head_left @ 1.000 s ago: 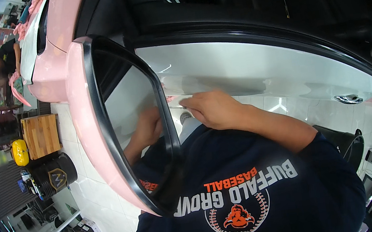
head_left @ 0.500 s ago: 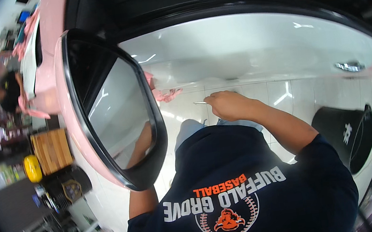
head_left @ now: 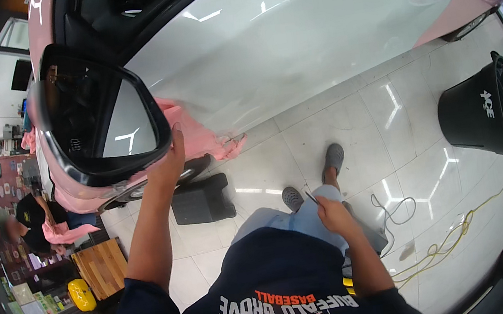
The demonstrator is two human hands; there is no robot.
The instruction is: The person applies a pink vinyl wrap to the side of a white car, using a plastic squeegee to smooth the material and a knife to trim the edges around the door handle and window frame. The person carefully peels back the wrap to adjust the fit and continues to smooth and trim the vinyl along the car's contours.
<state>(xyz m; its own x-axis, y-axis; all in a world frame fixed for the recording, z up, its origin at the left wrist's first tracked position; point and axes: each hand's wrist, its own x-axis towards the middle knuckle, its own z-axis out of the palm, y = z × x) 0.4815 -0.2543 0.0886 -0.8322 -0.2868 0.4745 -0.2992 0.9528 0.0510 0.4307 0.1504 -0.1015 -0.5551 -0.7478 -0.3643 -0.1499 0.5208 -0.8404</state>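
The side mirror [head_left: 101,123] of a car stands out at my left, with a dark glass and a pink shell. My left hand [head_left: 166,162] is at the mirror's lower right edge, a finger stretched upward beside it; its other fingers are partly hidden. Low in front of my thigh, my right hand [head_left: 333,210] is closed around a slim silver tool [head_left: 311,196], whose exact kind is unclear. Across the front lies the car's white door [head_left: 294,43]. A crumpled pink sheet [head_left: 197,132] hangs by the door's front lower corner.
A black step stool [head_left: 203,199] stands near the front wheel. At right is a large black bucket [head_left: 471,109]. Yellow cord [head_left: 441,249] and a grey cable [head_left: 390,208] lie on the tiled floor. Another person [head_left: 35,223] holds pink material at far left.
My left hand has come into view at the mirror's edge. My right hand, still with the slim tool, has dropped toward my thigh. The view has shifted, showing more floor.
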